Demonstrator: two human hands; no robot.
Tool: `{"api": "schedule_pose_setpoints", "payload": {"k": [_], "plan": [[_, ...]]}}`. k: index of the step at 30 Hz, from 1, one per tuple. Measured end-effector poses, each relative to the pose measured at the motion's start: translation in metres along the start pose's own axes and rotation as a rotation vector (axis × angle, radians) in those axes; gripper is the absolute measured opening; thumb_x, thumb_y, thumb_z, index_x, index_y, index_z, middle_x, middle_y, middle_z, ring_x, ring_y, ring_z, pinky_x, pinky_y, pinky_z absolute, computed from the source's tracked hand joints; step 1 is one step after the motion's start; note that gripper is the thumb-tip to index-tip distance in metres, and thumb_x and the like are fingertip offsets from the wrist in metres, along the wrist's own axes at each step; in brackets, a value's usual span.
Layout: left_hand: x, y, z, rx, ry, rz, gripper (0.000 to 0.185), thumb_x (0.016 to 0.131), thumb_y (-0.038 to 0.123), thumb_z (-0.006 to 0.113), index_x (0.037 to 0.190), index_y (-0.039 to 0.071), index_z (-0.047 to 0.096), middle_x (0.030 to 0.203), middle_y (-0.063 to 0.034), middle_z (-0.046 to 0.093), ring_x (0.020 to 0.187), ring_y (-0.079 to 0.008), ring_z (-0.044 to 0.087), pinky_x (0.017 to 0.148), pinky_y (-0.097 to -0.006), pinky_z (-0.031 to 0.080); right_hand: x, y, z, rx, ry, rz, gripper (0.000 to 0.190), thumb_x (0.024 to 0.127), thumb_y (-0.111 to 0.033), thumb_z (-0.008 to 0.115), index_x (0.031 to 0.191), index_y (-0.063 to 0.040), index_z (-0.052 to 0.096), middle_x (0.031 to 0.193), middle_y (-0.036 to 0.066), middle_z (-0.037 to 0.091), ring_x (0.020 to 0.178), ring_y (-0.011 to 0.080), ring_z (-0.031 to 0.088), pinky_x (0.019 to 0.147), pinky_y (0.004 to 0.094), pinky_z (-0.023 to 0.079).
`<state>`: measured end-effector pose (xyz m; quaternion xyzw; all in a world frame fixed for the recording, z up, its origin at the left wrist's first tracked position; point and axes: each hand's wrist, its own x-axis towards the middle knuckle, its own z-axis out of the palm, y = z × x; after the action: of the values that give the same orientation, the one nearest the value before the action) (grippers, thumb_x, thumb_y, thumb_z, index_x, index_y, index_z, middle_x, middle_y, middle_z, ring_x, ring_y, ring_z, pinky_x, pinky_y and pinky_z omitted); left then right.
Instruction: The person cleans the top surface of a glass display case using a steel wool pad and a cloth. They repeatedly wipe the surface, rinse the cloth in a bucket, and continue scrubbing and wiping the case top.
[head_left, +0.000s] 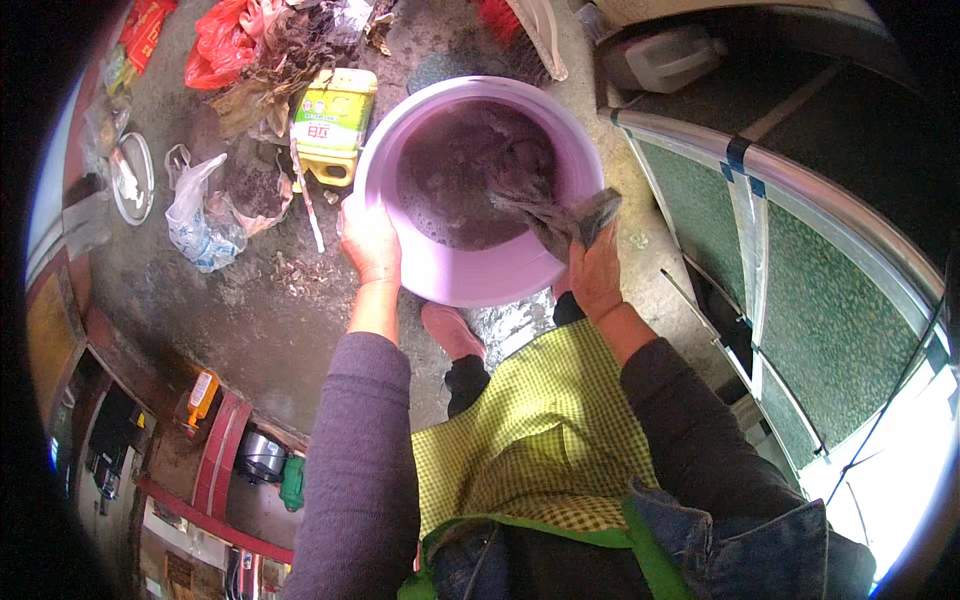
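A pinkish-purple plastic basin (480, 282) is held in front of my lower body, above the concrete floor. My left hand (373, 244) grips its rim on the left side. At the right rim, my right hand (598, 274) grasps a wet dark grey cloth (541, 221) together with the basin's edge. The cloth hangs over the inner wall and trails into murky dark water (442, 187), where the rest of it is hard to make out. Small bubbles float along the water's near edge.
Left of the basin lies a yellow-green plastic jug (328, 124). A white plastic bag (196, 217), a red plastic bag (217, 46) and dry scraps (270, 82) litter the floor. A green-panelled metal-framed structure (825, 300) stands close on the right. My shoe (452, 330) is below.
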<state>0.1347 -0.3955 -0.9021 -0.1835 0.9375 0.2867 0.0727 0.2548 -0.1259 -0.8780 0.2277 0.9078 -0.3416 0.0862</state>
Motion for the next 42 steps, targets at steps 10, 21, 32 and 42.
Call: {"api": "schedule_pose_setpoints", "payload": {"k": [10, 21, 32, 42], "plan": [[0.003, -0.002, 0.001, -0.079, -0.013, 0.052, 0.022, 0.082, 0.011, 0.057, 0.102, 0.003, 0.056, 0.092, -0.0187, 0.062, 0.088, -0.0377, 0.061, 0.077, -0.0443, 0.047, 0.202, -0.051, 0.011, -0.193, -0.144, -0.370, 0.045, 0.091, -0.035, 0.045, 0.121, -0.002, 0.051, 0.117, 0.023, 0.056, 0.109, 0.0401, 0.053, 0.094, 0.0458, 0.041], [-0.002, 0.008, -0.005, -0.052, -0.001, -0.031, 0.027, 0.080, 0.008, 0.060, 0.106, 0.005, 0.055, 0.095, -0.0178, 0.064, 0.090, -0.0362, 0.062, 0.080, -0.0427, 0.048, 0.199, -0.172, 0.048, -0.195, -0.193, -0.503, 0.028, 0.080, -0.022, 0.053, 0.106, -0.011, 0.056, 0.097, 0.014, 0.063, 0.092, 0.0286, 0.062, 0.086, 0.0457, 0.042], [0.001, -0.014, 0.009, -0.234, 0.020, 0.049, 0.026, 0.082, 0.010, 0.060, 0.107, 0.006, 0.055, 0.091, -0.0182, 0.065, 0.086, -0.0343, 0.064, 0.076, -0.0410, 0.049, 0.083, -0.106, 0.102, 0.037, -0.264, -1.040, 0.034, 0.081, -0.017, 0.048, 0.112, -0.008, 0.057, 0.130, 0.009, 0.051, 0.130, 0.0259, 0.039, 0.108, 0.0526, 0.021], [-0.002, 0.004, -0.004, -0.080, 0.006, 0.108, 0.028, 0.081, 0.010, 0.060, 0.108, 0.005, 0.054, 0.091, -0.0185, 0.064, 0.085, -0.0357, 0.064, 0.076, -0.0417, 0.050, 0.134, -0.041, 0.157, -0.447, -0.442, -0.810, 0.031, 0.083, -0.017, 0.046, 0.110, -0.015, 0.061, 0.126, 0.010, 0.050, 0.123, 0.0291, 0.042, 0.102, 0.0466, 0.035]]}}
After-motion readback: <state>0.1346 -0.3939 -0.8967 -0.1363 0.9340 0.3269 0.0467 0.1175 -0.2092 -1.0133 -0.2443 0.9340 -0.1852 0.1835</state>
